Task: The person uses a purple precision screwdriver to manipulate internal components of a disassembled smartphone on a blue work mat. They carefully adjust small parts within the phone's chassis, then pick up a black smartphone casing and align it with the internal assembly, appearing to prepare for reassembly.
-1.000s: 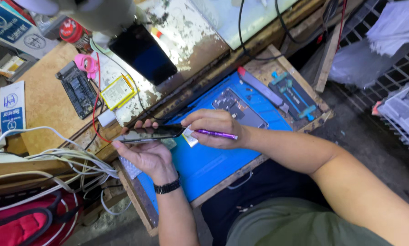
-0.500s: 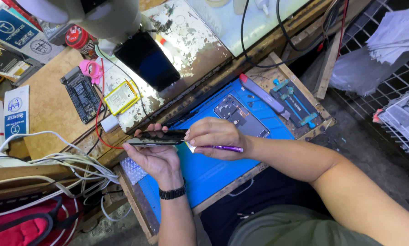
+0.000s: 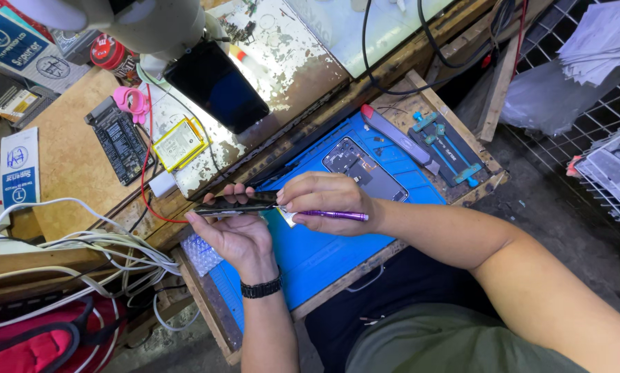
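At the far left of the frame a bundle of white cables (image 3: 82, 249) trails over the wooden bench edge, and above it, toward the upper left, lie a black circuit board (image 3: 120, 141), a pink tape roll (image 3: 131, 102) and a yellow-edged flat battery (image 3: 178, 143). Moving right, the left hand (image 3: 237, 235) sits just left of frame centre, palm up, with a black wristband (image 3: 261, 287) on the wrist below it. Its fingers are closed around a thin dark phone (image 3: 237, 204), held edge-on to the camera, thumb on the near side and fingertips showing above the far edge. The phone's long axis runs roughly horizontal in the frame, tilted slightly upward toward the right, so that its right end points directly at the right hand (image 3: 327, 204). The right hand meets that end at frame centre; its fingers are pinched together on a slim purple tool (image 3: 337, 215), whose shaft extends to the right along the wrist while its tip lies at the phone's right end. A small pale piece is visible at that junction; what it is cannot be determined. Both hands are therefore in contact with the phone, the left bearing it and the right working at the end nearest itself. Beneath both hands lies a blue work mat (image 3: 323, 255). Further right on the mat rests an opened grey phone back (image 3: 365, 169), then a grey bar with a red end (image 3: 396, 135), and at right centre a clamp jig with blue fittings (image 3: 448, 148).
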